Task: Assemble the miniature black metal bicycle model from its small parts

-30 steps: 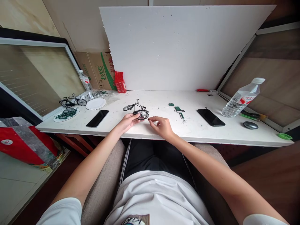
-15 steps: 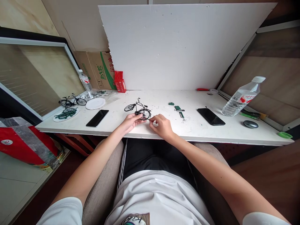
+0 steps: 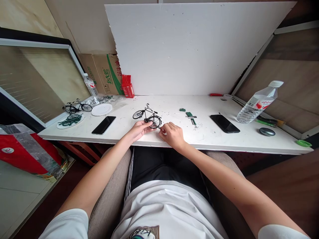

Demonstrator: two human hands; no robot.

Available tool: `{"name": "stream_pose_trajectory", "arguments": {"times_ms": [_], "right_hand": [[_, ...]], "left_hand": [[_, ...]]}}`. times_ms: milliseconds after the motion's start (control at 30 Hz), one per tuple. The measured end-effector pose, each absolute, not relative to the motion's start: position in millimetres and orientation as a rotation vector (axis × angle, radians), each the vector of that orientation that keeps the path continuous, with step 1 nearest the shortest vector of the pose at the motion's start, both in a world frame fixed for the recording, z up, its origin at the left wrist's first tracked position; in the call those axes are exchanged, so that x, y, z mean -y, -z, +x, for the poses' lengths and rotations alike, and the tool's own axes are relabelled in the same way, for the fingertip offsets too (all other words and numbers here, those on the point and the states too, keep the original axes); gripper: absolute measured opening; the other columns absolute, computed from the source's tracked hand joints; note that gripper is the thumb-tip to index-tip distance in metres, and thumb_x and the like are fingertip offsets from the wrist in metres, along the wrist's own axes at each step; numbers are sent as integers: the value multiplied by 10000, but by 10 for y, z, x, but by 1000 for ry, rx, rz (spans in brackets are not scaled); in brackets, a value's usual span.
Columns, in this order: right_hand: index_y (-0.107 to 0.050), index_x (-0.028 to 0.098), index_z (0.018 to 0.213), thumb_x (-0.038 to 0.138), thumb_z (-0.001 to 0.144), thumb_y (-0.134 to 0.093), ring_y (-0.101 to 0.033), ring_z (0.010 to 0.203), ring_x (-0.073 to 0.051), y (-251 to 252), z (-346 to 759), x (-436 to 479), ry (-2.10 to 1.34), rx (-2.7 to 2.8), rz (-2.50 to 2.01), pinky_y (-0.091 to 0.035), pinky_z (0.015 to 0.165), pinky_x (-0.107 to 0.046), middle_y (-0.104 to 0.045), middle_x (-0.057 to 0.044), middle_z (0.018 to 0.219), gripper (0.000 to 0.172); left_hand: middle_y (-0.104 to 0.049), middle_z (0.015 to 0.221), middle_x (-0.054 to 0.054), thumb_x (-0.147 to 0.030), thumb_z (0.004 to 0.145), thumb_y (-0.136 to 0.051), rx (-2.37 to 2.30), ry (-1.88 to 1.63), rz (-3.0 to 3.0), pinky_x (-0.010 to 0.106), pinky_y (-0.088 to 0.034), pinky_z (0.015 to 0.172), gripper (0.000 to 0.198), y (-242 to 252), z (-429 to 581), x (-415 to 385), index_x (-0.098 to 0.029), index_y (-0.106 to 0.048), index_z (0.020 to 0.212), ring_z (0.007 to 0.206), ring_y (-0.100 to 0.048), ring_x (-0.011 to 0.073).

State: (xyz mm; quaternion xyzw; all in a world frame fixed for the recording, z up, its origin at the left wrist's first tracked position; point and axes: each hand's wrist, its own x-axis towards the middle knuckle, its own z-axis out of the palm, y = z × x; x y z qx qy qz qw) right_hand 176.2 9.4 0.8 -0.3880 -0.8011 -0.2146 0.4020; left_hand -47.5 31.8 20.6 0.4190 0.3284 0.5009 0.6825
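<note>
A small black model bicycle [image 3: 147,116] is tilted above the white table near its front edge, its handlebar pointing away from me. My left hand [image 3: 140,130] grips it by the lower wheel, thumb on top and fingers beneath. Just right of that wheel, my right hand [image 3: 171,133] is pinched round a thin dark piece whose tip points at the wheel; most of the piece is hidden by the fingers. Small green parts [image 3: 188,114] lie on the table to the right of the bicycle.
A black phone [image 3: 104,125] lies at left, another phone [image 3: 224,123] at right. A water bottle [image 3: 258,103] and dark oval object [image 3: 267,131] stand farther right. At left are a white plate [image 3: 101,109], a second model bicycle [image 3: 77,107] and a red box [image 3: 128,87].
The model bicycle and its lower wheel have shifted very slightly to the right. Both hands keep nearly the same place and grip.
</note>
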Motion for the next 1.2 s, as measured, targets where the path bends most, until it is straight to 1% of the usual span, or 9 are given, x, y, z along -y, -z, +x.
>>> {"name": "stream_pose_trajectory", "arguments": {"times_ms": [267,367,433,600,733,900,967,1200], "right_hand": [[-566,218,795,93,882,-580,-559,641,-160,13,1771,-114,565,2016,-980,-308,583,-306,-642,-2,668,153],[-559,220,780,84,859,-576,-542,617,-159,26,1767,-121,595,2012,-978,-319,588,-305,-635,0,652,159],[-562,218,786,103,871,-585,-547,619,-158,20,1764,-115,580,2018,-984,-324,590,-304,-640,-1,659,145],[-584,213,844,182,945,-587,-590,702,-182,-34,1758,-70,484,2094,-1043,-304,589,-315,-672,-32,724,106],[-612,203,903,230,971,-592,-622,783,-202,-66,1750,-38,444,2129,-1054,-299,579,-322,-698,-51,782,76],[-631,195,926,397,1073,-574,-643,806,-201,-78,1741,-24,434,2113,-1042,-322,580,-326,-724,-66,824,257],[-639,192,936,394,1098,-558,-653,805,-195,-77,1738,-30,441,2110,-1032,-331,583,-326,-734,-65,834,271],[-676,190,1026,282,1102,-576,-676,802,-185,-63,1745,-70,351,2117,-997,-381,613,-303,-763,-62,866,155]], "left_hand": [[-820,1032,118,-261,753,-986,-748,-1113,975,420,-624,1027,300,-206,-475,-316,-93,-800,917,953,-764,207],[-822,1083,136,-271,746,-989,-744,-1091,1003,428,-623,1023,331,-214,-467,-302,-87,-812,957,984,-768,225],[-820,1120,146,-273,753,-983,-737,-1081,1022,434,-620,1024,347,-220,-462,-290,-85,-816,991,1008,-769,236],[-817,1142,144,-278,770,-970,-737,-1090,1048,420,-615,1002,345,-221,-449,-279,-94,-818,1019,1018,-761,231],[-812,1152,139,-290,754,-981,-762,-1138,1059,378,-611,951,345,-205,-431,-281,-103,-811,989,1020,-753,223],[-809,1127,133,-315,735,-993,-787,-1164,1064,352,-609,905,373,-192,-414,-278,-105,-798,975,987,-749,211],[-807,1108,130,-322,735,-993,-795,-1166,1067,353,-610,904,379,-188,-411,-279,-101,-790,967,969,-747,204],[-802,1051,116,-312,726,-1001,-823,-1169,1079,386,-606,934,385,-179,-395,-280,-98,-756,932,947,-752,205]]}}
